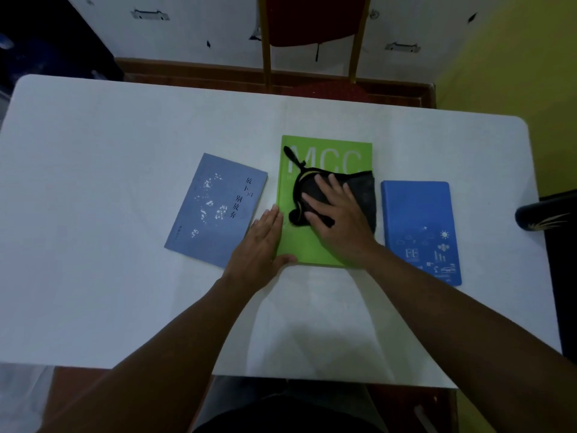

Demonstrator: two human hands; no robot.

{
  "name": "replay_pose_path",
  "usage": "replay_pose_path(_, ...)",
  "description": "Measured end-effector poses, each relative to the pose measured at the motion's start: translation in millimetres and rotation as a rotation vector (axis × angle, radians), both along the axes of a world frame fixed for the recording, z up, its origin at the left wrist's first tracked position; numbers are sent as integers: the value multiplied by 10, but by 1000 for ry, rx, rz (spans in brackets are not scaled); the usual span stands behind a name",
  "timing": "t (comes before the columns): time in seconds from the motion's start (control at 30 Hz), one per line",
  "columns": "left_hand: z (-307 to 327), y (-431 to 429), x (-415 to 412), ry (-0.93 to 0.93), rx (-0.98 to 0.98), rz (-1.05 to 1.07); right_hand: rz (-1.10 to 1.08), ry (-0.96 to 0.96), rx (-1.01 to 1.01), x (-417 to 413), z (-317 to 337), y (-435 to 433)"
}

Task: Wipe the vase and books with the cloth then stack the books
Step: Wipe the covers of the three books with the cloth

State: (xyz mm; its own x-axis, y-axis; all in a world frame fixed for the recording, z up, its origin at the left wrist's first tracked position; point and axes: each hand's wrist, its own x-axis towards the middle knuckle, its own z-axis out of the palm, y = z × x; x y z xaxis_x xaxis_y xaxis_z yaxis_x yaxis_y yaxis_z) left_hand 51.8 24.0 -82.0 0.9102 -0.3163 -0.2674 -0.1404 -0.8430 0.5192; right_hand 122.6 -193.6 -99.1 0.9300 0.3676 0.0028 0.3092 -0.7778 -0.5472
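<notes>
Head view, only one. White rectangular table with three books laid in a row, none stacked. Middle: large bright green hardcover book with pale "MCC" lettering. Left of it, tilted: pale grey-blue paperback with dark Chinese characters down the cover. Right, just beside the green one: deep blue notebook with small white icons. Dark rounded vase with gold streaks sits at the far right edge, mostly cut off by the frame.

Right hand is spread flat, palm down, fingers splayed, pressing the dark grey cloth with black trim and a loose cord onto the green cover; no pinch, just pressure. Left hand is open and flat on the table against the green book's left edge, thumb hooked round its near left corner, gripping nothing, bracing.

Judged step: wiping the green book. To do well:
- keep the left hand braced so the book doesn't slide into the neighbours
- sweep the whole cover; top lettering and near strip look uncovered by cloth
- cord trails up over the lettering; tuck it in so it doesn't drag
- even palm pressure, cloth bunched under fingers, not pushed ahead

Stacking not begun; whether other items are wiped cannot be told.
</notes>
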Motion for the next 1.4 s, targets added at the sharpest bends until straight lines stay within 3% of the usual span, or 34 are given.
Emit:
replay_pose_path(0.27,25,69,32,-8,22,-41,-103,116,-192,732,90,18)
replay_pose_path(0.43,62,71,64,16,3,-33,116,24,-136,121,41,130)
replay_pose_path(0.63,45,38,69,91,-53,50,205,-166,1,-491,-111,-321)
replay_pose_path(0.77,59,23,65,96,-83,66,235,-304,-158,-214,-147,-536)
replay_pose_path(0.93,36,23,43,93,-123,85,50,-109,-424,579,-10,-266)
replay_pose_path(1.1,43,12,20,106,-142,105,1,-16,-385,950,18,164)
replay_pose_path(1.4,-21,42,50,90,-178,141,175,-110,-311,-182,27,224)
